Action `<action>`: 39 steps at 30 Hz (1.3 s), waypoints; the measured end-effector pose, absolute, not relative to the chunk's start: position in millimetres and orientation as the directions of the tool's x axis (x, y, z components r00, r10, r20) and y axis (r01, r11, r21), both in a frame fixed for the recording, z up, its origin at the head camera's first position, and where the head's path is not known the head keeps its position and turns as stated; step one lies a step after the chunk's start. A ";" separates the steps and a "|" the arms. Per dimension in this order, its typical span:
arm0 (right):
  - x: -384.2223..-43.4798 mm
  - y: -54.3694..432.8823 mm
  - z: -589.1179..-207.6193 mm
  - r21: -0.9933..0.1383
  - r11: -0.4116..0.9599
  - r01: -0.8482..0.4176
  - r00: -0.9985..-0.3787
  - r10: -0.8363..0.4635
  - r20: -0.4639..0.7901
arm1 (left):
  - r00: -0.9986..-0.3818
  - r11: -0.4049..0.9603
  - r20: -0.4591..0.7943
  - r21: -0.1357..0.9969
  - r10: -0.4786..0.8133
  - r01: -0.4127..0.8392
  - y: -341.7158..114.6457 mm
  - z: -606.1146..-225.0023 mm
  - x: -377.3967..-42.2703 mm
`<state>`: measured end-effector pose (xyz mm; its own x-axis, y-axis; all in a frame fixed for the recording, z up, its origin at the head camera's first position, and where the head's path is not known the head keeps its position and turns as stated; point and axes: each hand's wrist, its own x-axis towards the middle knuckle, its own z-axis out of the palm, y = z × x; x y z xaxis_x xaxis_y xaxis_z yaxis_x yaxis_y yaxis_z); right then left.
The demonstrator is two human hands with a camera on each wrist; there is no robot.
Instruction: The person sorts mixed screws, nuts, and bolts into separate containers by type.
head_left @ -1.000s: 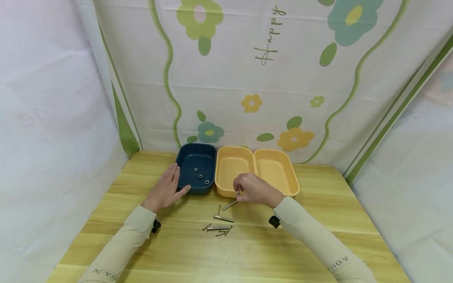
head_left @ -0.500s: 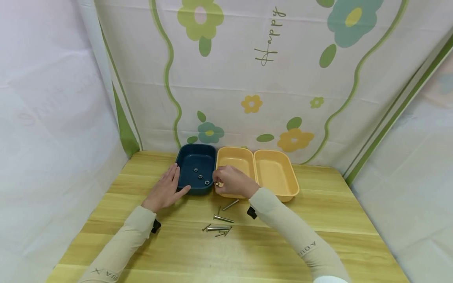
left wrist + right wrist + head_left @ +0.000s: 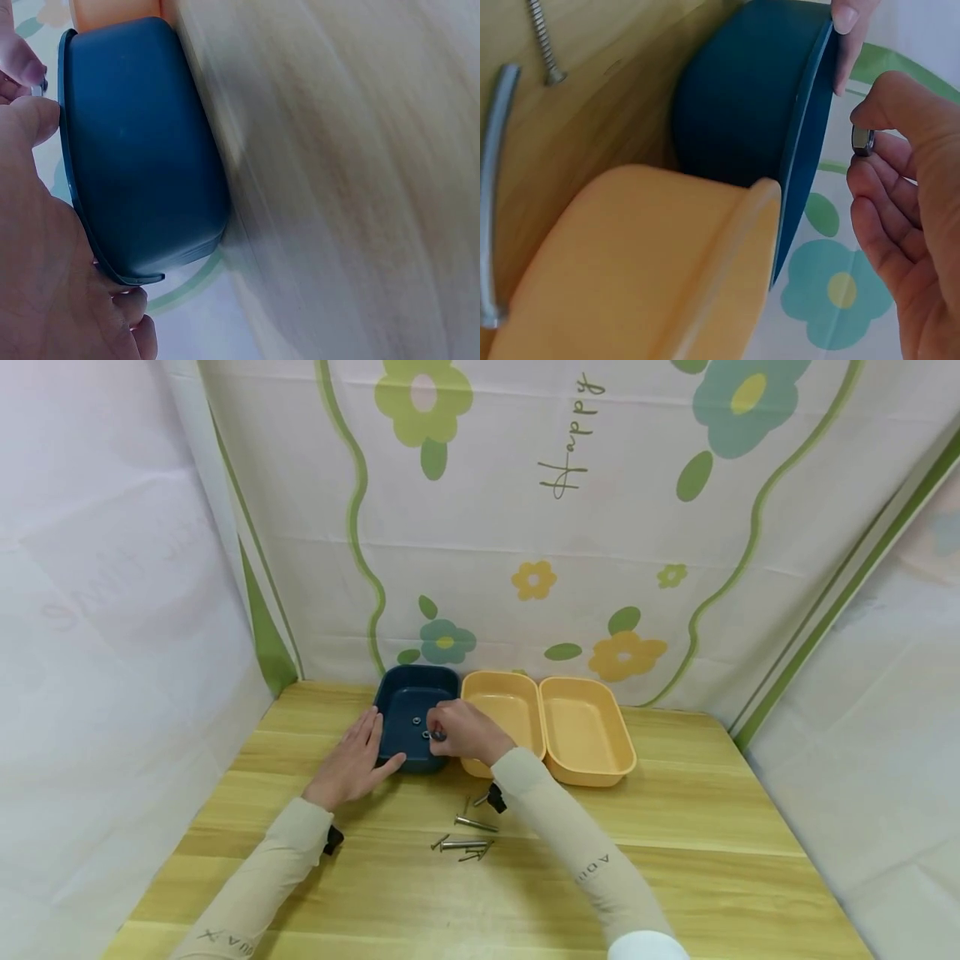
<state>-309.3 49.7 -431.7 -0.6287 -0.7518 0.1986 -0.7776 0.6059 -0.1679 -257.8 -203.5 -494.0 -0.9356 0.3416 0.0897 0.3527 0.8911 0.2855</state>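
My right hand (image 3: 468,731) is above the dark blue bin (image 3: 412,695), pinching a metal nut (image 3: 862,140) between thumb and index finger. In the right wrist view the nut is held clear of the bin's rim. Two nuts (image 3: 416,721) show on the bin floor; my right hand may cover others. On the bin's left and front rim rests my left hand (image 3: 348,764), its fingers straight along the side and its thumb over the front edge.
Two yellow bins (image 3: 588,727) stand right of the blue one. Before them on the wooden table lie thick bolts (image 3: 463,844) and several thin screws (image 3: 472,855). A flowered white cloth (image 3: 480,527) hangs behind the bins.
My right hand has moved left from the front of the middle yellow bin to over the blue bin, carrying the nut. My left hand has stayed on the blue bin's rim.
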 end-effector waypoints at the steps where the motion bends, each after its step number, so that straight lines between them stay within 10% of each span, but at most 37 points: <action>1: -310.6 48.2 -433.2 -0.179 0.604 -0.777 -0.630 -0.749 0.204 | -0.936 0.891 0.089 0.287 0.341 0.352 -203.4 -493.9 -257.8; 39: -307.6 80.6 -404.8 -0.173 0.678 -0.714 -0.699 -0.681 0.216 | -0.937 0.894 0.095 0.280 0.337 0.350 -202.7 -492.5 -257.9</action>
